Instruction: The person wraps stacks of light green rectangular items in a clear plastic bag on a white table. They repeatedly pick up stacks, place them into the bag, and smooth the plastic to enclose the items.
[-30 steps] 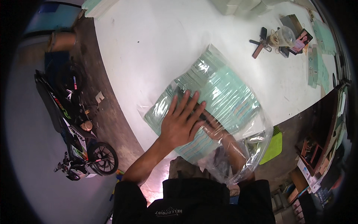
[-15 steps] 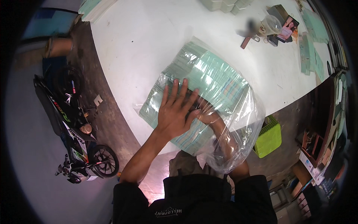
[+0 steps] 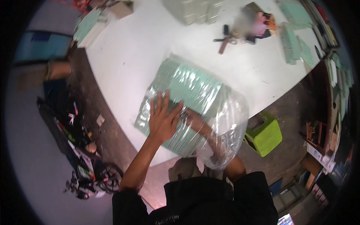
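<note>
A clear plastic bag (image 3: 234,108) lies on the white table (image 3: 127,41), wrapped loosely around a pack of pale green printed sheets (image 3: 187,80). On top of the bag rests my left hand (image 3: 162,125), its fingers outstretched and apart, pressing on the film from outside. My right forearm reaches in through the bag's near right end, where the film puffs out around it. Inside, my right hand (image 3: 194,120) is over the sheets; its fingers are hidden by my left hand and glare on the plastic.
Wrapped pale packs (image 3: 198,11) stand at the table's far edge. Keys (image 3: 224,42) lie beside a blurred cluster of small items at the far right. Green sheet stacks (image 3: 288,43) line the right side. A lime-green basket (image 3: 268,135) is right of the table; a motorcycle (image 3: 80,157) stands left.
The whole view has shifted, so table, pack and hands appear further left and lower. My left hand stays on the bag and my right arm stays inside it.
</note>
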A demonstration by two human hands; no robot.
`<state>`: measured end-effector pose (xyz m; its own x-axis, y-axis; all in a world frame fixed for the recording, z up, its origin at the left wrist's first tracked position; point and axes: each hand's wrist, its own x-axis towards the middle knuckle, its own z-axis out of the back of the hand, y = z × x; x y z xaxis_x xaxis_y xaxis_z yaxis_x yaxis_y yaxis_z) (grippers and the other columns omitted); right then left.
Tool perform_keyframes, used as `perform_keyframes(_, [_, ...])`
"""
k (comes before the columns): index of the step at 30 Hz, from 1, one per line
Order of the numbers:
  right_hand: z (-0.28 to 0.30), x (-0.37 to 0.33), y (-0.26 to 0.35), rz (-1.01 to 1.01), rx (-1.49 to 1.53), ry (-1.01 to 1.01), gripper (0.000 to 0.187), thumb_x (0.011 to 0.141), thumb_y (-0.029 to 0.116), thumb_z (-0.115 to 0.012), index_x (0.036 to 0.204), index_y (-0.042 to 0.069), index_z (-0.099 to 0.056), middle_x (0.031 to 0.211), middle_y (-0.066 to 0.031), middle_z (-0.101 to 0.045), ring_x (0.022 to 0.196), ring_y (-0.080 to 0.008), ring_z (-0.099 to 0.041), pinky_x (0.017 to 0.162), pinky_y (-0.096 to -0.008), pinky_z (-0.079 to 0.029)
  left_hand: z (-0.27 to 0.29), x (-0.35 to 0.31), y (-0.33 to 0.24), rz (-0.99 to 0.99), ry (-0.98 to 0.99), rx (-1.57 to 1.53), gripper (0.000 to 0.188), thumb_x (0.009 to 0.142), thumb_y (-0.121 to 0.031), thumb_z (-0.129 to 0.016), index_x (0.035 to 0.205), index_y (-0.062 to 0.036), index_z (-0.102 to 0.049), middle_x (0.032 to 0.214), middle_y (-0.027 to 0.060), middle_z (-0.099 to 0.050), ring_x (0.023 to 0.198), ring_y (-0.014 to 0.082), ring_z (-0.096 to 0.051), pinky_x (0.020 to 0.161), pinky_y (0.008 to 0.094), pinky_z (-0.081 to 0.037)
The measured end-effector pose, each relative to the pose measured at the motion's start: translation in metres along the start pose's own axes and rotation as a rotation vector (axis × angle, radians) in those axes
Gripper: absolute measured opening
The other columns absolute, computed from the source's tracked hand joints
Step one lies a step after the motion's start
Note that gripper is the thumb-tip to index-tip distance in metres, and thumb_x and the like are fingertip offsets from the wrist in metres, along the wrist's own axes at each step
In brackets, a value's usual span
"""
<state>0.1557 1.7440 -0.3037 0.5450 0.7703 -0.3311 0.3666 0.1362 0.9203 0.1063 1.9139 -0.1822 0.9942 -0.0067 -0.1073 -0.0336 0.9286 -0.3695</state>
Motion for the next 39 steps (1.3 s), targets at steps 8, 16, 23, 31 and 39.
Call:
perform_keyframes(8, [-0.026,0.004,-0.026,-0.001,0.029,-0.107,0.051,0.098,0.022,-0.068,0.144,0.003,-0.055,0.15,-0.0154,-0.055,0.139,-0.0284,-0.051,0.116,-0.0425,-0.04,-0.011,-0.004,-0.001,-0.01,-0.014,0.065,0.044,0.102,-0.029,-0.055,0.145,-0.0222,-0.063,0.166,0.0301,-0.025,0.154,0.0529,-0.019,0.123,0.0655,-0.008])
perform_keyframes(16, [-0.048,-0.007,-0.033,0.01,0.031,-0.144,0.05,0.097,0.022,-0.069,0.142,0.003,-0.057,0.148,-0.015,-0.057,0.136,-0.0276,-0.053,0.115,-0.0415,-0.041,-0.014,-0.008,0.001,-0.118,-0.016,0.076,0.042,0.102,-0.033,-0.055,0.141,-0.0239,-0.066,0.167,0.0309,-0.023,0.153,0.0581,-0.011,0.12,0.072,-0.002])
perform_keyframes(23, [-0.044,-0.014,-0.036,0.031,0.017,-0.124,0.049,0.096,0.022,-0.071,0.14,0.003,-0.059,0.146,-0.0147,-0.059,0.134,-0.0269,-0.056,0.114,-0.0406,-0.042,-0.011,-0.004,0.001,-0.113,0.033,0.098,0.038,0.101,-0.031,-0.056,0.136,-0.0237,-0.07,0.167,0.0295,-0.023,0.154,0.0579,-0.01,0.12,0.072,-0.001])
perform_keyframes(31, [0.07,-0.14,-0.088,0.247,-0.096,0.024,0.048,0.095,0.022,-0.072,0.138,0.003,-0.061,0.143,-0.0143,-0.06,0.131,-0.0261,-0.058,0.112,-0.0396,-0.043,-0.014,0.002,-0.001,-0.123,0.017,0.099,0.039,0.097,-0.029,-0.058,0.133,-0.0206,-0.072,0.167,0.0297,-0.024,0.154,0.0578,-0.01,0.12,0.0722,-0.001])
perform_keyframes(39, [0.434,-0.148,0.08,0.085,-0.994,-1.276,0.031,0.088,0.025,-0.076,0.103,-0.001,-0.07,0.091,-0.0222,-0.073,0.089,-0.0392,-0.072,0.082,-0.0475,-0.056,-0.016,-0.012,0.004,-0.141,-0.027,0.088,0.043,0.105,-0.035,-0.047,0.146,-0.0317,-0.06,0.166,0.0313,-0.025,0.153,0.0598,-0.013,0.119,0.0727,-0.005])
